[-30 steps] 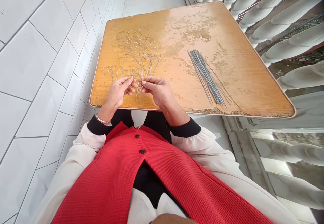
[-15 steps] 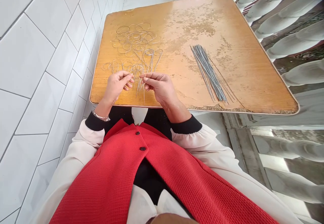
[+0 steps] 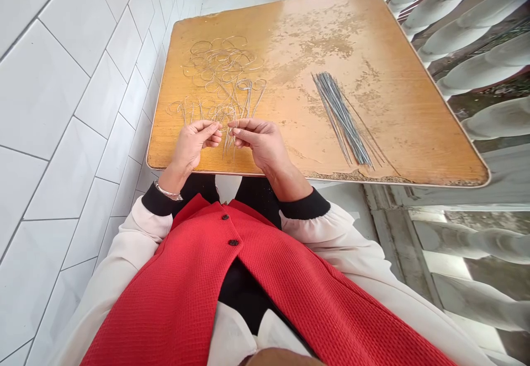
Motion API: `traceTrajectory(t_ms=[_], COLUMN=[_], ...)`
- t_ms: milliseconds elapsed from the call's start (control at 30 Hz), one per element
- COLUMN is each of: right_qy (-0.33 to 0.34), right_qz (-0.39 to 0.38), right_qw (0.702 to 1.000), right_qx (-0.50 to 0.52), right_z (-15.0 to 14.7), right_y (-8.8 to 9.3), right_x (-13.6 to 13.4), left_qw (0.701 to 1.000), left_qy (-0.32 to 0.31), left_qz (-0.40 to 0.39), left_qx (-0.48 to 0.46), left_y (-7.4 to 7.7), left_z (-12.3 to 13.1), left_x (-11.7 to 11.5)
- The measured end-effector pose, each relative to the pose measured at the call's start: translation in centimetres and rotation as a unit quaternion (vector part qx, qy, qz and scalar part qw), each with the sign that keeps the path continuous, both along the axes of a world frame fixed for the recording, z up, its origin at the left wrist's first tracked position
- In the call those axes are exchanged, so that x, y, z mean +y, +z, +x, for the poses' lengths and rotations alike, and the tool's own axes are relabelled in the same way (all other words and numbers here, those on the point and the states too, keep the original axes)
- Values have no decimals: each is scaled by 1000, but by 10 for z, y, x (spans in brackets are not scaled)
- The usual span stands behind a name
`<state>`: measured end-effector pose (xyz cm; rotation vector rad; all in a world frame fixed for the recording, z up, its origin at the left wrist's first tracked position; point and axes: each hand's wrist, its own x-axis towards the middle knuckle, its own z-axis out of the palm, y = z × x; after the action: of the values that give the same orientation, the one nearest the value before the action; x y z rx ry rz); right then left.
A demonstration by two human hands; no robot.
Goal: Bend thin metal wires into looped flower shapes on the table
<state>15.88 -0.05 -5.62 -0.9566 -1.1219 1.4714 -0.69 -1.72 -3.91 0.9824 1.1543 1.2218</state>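
right fingers (image 3: 247, 125) hold wire (image 3: 234, 152) pointing toward the person (image 3: 199, 255)

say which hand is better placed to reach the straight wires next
Right, probably: the right hand is nearer the straight wires, which lie on its side of the table. The left hand would have to cross past it.

apparently a veranda or balcony (outdoor ground (image 3: 497, 274) beyond): white balusters (image 3: 488, 118), tiled wall (image 3: 58, 106)
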Motion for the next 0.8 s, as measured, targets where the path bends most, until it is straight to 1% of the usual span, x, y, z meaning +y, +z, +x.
traceTrajectory(t_ms=[200,400,600,800], right_qy=[5,25,20,63], right_qz=[19,-3,8,11], right_qw=[1000,999,999,998], right_qx=[6,20,27,1], right_z=[0,0,0,8], right_y=[-2,2,2,4], right_x=[1,-1,1,7], left_qw=[1000,997,994,992], left_qy=[-1,19,29,46], left_qz=[-7,-23,-18,-34], left_qx=[-17,-65,-101,-112], left_y=[-1,1,4,7], left_z=[3,6,11,15], left_x=[-2,-5,-8,-10])
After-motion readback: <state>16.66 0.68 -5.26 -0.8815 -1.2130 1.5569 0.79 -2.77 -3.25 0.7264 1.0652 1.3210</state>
